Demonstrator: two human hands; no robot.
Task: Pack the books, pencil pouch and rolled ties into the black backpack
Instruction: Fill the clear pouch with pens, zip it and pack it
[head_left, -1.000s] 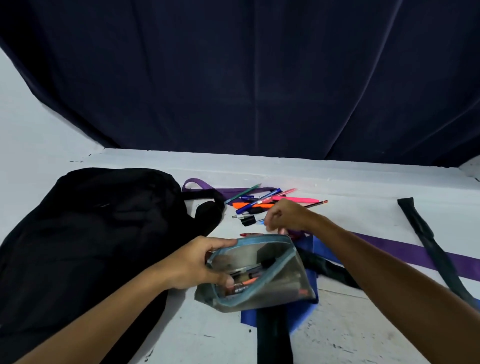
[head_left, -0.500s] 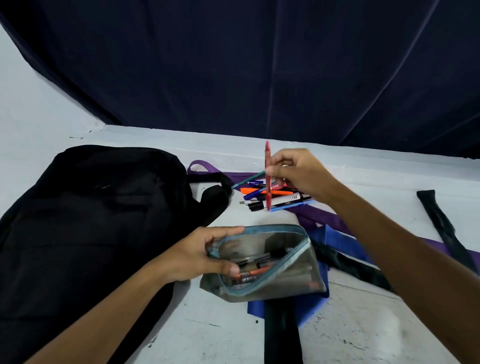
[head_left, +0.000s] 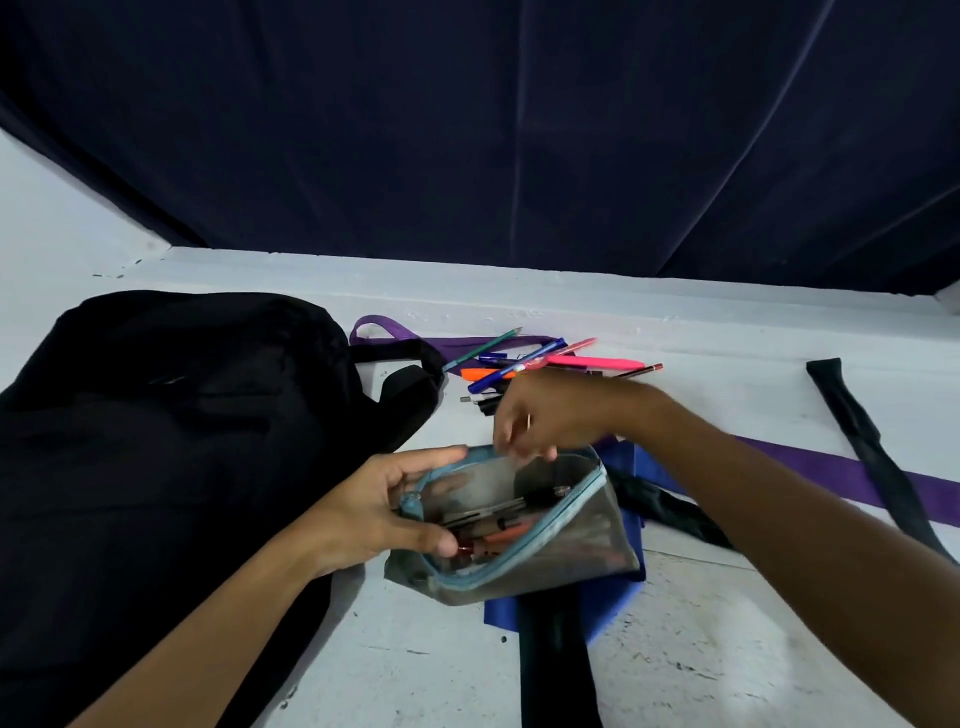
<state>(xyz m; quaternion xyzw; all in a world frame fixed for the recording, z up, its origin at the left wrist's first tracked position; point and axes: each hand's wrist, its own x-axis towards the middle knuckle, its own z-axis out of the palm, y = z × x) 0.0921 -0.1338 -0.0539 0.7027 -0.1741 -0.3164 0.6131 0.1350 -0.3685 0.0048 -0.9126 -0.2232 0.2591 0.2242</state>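
A grey see-through pencil pouch with a blue zipper lies open on the white table, with several pens inside. My left hand grips its left rim and holds the mouth open. My right hand hovers over the far rim, fingers pointing down into the opening with no pen seen in them. The black backpack lies flat to the left. Unrolled ties lie around: a purple tie, a blue tie and a black tie under the pouch. No books are in view.
Several loose pens and pencils lie in a heap behind my right hand. Another black tie lies at the far right. A dark curtain hangs behind the table's back edge.
My right hand picked a red pen from the heap, lifted it, then came down to the pouch's mouth; the pen is no longer in its fingers. My left hand kept holding the pouch.
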